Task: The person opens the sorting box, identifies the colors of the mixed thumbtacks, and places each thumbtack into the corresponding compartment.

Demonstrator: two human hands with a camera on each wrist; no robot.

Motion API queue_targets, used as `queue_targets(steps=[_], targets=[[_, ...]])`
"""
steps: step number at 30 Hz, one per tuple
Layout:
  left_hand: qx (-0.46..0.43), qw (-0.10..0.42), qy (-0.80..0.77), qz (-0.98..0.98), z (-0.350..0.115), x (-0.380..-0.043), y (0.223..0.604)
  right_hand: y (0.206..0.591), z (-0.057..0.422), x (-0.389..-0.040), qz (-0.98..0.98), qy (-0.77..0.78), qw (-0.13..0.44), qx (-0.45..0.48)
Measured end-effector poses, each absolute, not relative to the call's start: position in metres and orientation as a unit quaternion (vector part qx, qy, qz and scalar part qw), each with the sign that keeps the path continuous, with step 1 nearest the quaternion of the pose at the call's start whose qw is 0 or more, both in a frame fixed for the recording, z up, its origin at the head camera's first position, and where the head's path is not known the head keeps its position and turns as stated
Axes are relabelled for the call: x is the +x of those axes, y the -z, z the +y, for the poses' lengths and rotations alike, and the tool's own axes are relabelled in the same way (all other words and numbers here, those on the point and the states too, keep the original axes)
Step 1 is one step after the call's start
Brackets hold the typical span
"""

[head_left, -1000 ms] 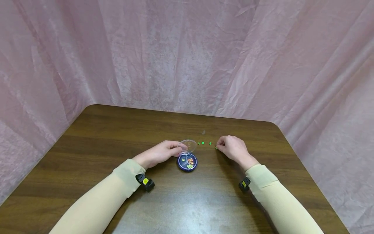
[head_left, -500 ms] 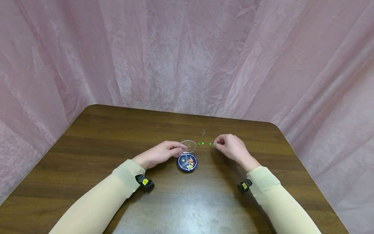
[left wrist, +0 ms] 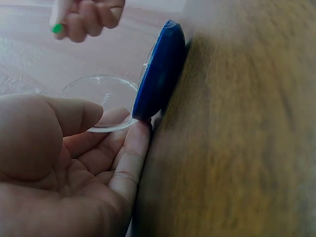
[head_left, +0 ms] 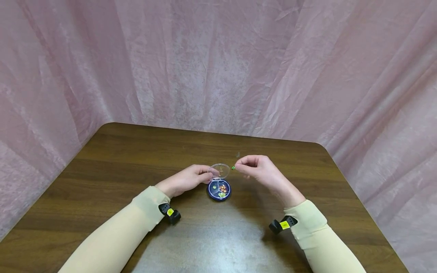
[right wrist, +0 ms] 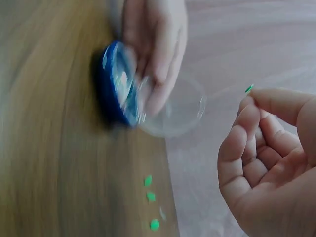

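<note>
A round blue pill case (head_left: 218, 198) stands on the table, its clear hinged lid (head_left: 223, 171) raised. Inside its three compartments lie small orange and green pieces. At its left, my left hand (head_left: 187, 178) holds the lid between thumb and fingers, with fingertips right by the case's hinge side. Thumb and index finger of my right hand (head_left: 261, 170) pinch a small green piece (right wrist: 249, 88), which shows at the fingertips in the right wrist view. That hand is raised over the table, right of the lid.
Several loose green pieces (right wrist: 151, 197) lie in a row on the wooden table (head_left: 153, 151), right of the lid and mostly hidden behind my right hand in the head view. A pink curtain (head_left: 205, 68) hangs beyond the table's far edge.
My right hand has moved left from the far end of the green row, rising toward the lid with one green piece pinched. The left hand and the case have stayed put.
</note>
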State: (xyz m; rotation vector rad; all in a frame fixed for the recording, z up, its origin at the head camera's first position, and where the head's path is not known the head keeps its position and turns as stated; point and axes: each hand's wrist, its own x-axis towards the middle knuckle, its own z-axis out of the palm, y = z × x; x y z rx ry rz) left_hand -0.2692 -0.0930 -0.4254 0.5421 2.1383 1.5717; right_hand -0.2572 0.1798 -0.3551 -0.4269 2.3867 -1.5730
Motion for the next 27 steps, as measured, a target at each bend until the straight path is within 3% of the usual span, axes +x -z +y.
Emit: queue_targets(steps=[14,27], targets=[[0.193,0.214,-0.564,0.774,-0.094,-0.268,0.423,0.337,0.161,-0.235,0.489,0.800,0.277,-0.210],[0.184,0.213,-0.573,0.769,-0.104,-0.267,0.420,0.313,0.147,-0.214,0.371,0.828,0.321,-0.273]])
